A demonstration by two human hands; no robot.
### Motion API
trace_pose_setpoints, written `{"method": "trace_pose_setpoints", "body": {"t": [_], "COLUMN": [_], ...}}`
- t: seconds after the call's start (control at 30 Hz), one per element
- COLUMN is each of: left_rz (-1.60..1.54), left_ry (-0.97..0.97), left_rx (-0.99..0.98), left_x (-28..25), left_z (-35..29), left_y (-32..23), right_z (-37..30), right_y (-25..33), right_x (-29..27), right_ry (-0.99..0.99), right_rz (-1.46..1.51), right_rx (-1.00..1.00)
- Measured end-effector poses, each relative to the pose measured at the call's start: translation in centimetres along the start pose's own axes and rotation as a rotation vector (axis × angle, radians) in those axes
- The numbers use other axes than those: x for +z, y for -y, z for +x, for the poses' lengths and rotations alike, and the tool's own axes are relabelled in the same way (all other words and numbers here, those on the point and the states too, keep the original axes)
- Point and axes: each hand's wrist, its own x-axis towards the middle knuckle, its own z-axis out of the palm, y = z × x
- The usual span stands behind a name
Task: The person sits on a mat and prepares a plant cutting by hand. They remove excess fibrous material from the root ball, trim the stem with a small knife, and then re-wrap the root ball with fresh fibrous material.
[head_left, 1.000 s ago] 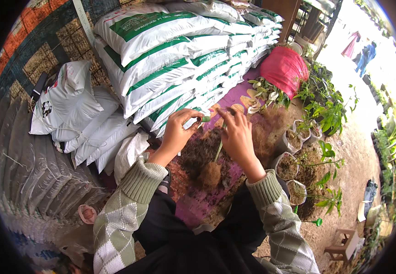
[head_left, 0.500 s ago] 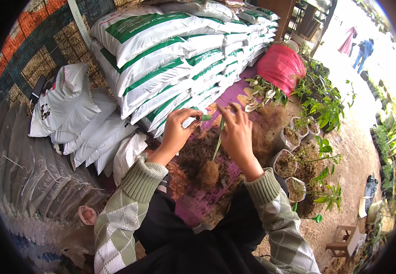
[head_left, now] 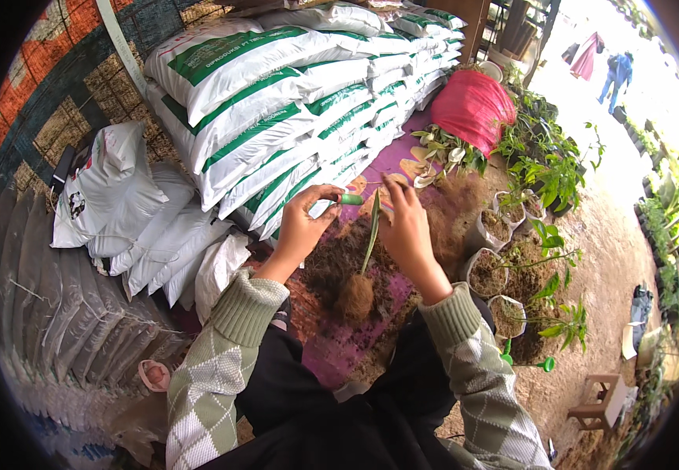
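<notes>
My left hand (head_left: pixel 308 219) is closed, with a small green roll (head_left: pixel 350 199) pinched between thumb and fingers. In my right hand (head_left: pixel 404 223), thumb and fingers are closed on the upper part of a seedling (head_left: pixel 371 243) with a long, narrow green stem or leaf. Its brown, fibrous root ball (head_left: pixel 355 299) hangs low over dark loose soil (head_left: pixel 320 270) on a purple sheet (head_left: pixel 331 352). The two hands are a short way apart, and the seedling's top stands between them. Whether the root ball touches the soil I cannot tell.
White-and-green sacks (head_left: pixel 269 117) are piled ahead; more white sacks (head_left: pixel 112 188) lean at left. A red bundle (head_left: pixel 474 112) lies at the far right of the sheet. Several potted plants (head_left: pixel 488 270) stand right of my knee, with a small stool (head_left: pixel 599 401) beyond.
The seedling's upper part has turned and shows a broader pointed blade. Both hands keep nearly the same place and grip; the whole view has shifted slightly.
</notes>
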Motion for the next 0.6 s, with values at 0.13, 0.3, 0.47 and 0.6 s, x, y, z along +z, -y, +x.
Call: {"method": "trace_pose_setpoints", "body": {"t": [0.13, 0.3, 0.47, 0.6], "left_rz": [-0.371, -0.451, -0.646, -0.453], "left_ry": [0.060, 0.093, 0.049, -0.141], "left_rx": [-0.218, -0.300, -0.303, -0.172], "left_x": [0.1, 0.3, 0.8, 1.7], "left_z": [0.2, 0.2, 0.4, 0.4], "left_y": [0.2, 0.3, 0.5, 0.8], "right_z": [0.7, 0.0, 0.4, 0.8], "right_y": [-0.9, -0.4, 0.1, 0.5], "right_x": [-1.0, -0.6, 0.1, 1.0], "right_ry": [0.070, 0.137, 0.055, 0.111], "right_rz": [0.358, 0.252, 0.281, 0.362], "right_rx": [0.039, -0.038, -0.005, 0.036]}}
